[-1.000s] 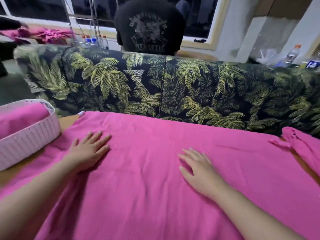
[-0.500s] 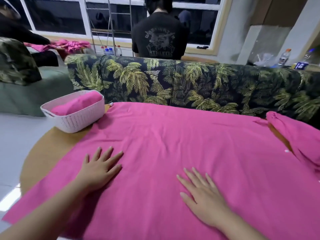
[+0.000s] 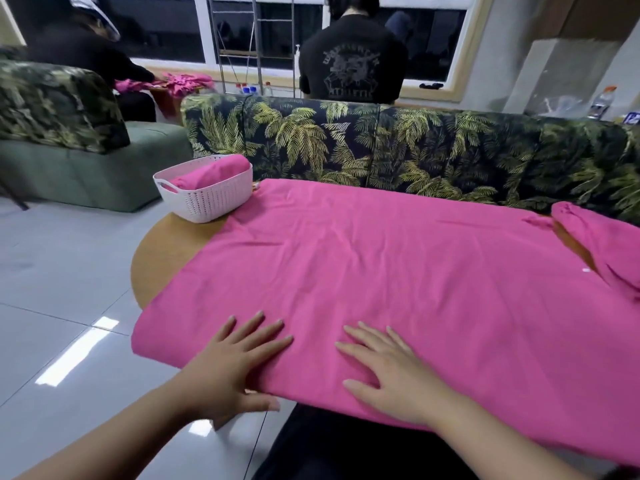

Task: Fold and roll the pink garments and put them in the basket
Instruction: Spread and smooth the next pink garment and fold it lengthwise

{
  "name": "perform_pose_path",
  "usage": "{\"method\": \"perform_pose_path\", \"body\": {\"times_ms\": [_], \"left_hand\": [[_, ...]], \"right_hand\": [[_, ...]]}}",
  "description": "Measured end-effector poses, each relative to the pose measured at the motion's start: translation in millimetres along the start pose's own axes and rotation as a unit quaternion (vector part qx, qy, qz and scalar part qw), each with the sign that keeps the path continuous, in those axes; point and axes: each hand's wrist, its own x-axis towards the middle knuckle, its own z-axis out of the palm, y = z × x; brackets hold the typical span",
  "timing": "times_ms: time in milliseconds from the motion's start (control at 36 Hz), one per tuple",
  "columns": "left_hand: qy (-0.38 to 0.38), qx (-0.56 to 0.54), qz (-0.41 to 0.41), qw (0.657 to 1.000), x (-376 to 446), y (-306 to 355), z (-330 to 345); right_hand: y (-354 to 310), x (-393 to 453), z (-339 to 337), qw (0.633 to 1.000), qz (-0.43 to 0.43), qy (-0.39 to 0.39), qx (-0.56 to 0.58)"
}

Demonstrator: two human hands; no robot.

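Presently listed: pink garment (image 3: 398,271), spread flat across the wooden bench (image 3: 166,251), near edge draped over the bench's front. Left hand (image 3: 232,368): fingers straight and splayed on the cloth, thumb under the hanging edge. Right hand (image 3: 388,372): palm down, fingers extended, pressing the cloth flat, gripping nothing. White basket (image 3: 207,199): far left of bench, holding one rolled pink garment (image 3: 211,174).

Your hands, left (image 3: 232,362) and right (image 3: 388,372), lie flat on the garment (image 3: 398,271) at the table's (image 3: 166,251) near edge; basket (image 3: 207,195) far-left.
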Motion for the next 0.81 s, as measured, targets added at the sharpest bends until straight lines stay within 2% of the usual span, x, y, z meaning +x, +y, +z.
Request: {"method": "perform_pose_path", "body": {"times_ms": [83,194,278,444,639,806], "left_hand": [[0.055,0.063,0.012,0.996,-11,4,9],[0.119,0.042,0.004,0.992,-12,10,8],[0.167,0.044,0.028,0.985,-14,6,3],[0.210,0.004,0.021,0.978,-21,-6,-18],[0.224,0.060,-0.054,0.971,-6,-47,-53],[0.314,0.062,-0.061,0.945,58,-55,-117]], "right_hand": [[-21,11,6,0.999,-0.041,-0.011,-0.009],[-41,22,18,0.993,-0.091,0.004,-0.077],[-44,29,20,0.990,-0.113,0.032,-0.073],[-45,29,-8,0.995,-0.083,0.028,0.040],[-24,43,-27,0.985,-0.055,0.118,0.116],[6,35,-42,0.994,-0.047,0.068,0.073]]}}
